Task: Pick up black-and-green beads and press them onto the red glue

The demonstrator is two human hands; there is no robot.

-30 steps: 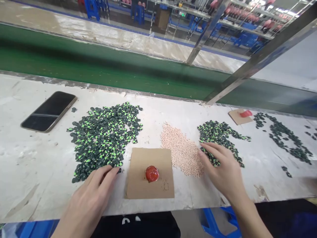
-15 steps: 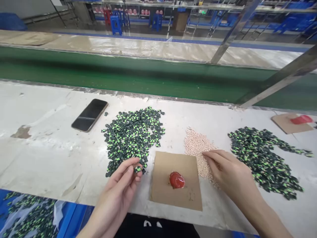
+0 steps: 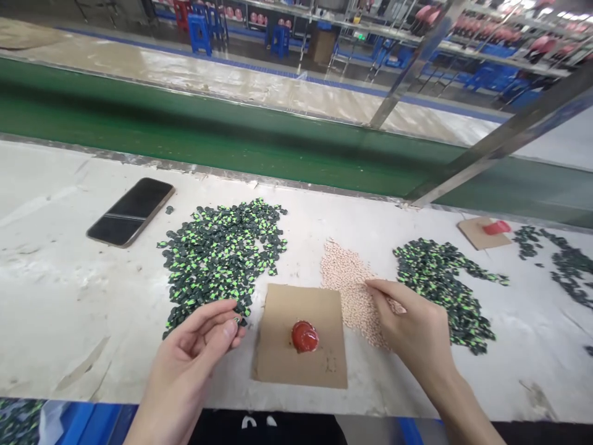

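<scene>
My left hand [image 3: 197, 349] is closed in a pinch at the near edge of a pile of small dark pieces [image 3: 217, 259] with bright green marks. Between its thumb and fingertips sits one such small dark-and-green piece [image 3: 238, 319], mostly covered by the thumb. Fingertips together, my right hand [image 3: 414, 324] rests at a heap of tiny pale pink beads [image 3: 345, 272]; whether a bead is in the pinch is too small to see. Between the hands lies a square of brown cardboard [image 3: 278, 364] bearing a glossy red blob [image 3: 304, 337].
A phone [image 3: 130, 213] lies left of the pieces. Farther right are a second pile of dark-and-green pieces [image 3: 442, 284] and another cardboard piece [image 3: 475, 238] with a red object [image 3: 496, 227]. A green conveyor belt [image 3: 208, 136] runs behind the table, with a slanted metal post [image 3: 491, 148] at right.
The view has turned right, so the table's contents appear shifted left, and more dark pieces show at far right. My left thumb now covers more of its piece. My right hand stays at the beads.
</scene>
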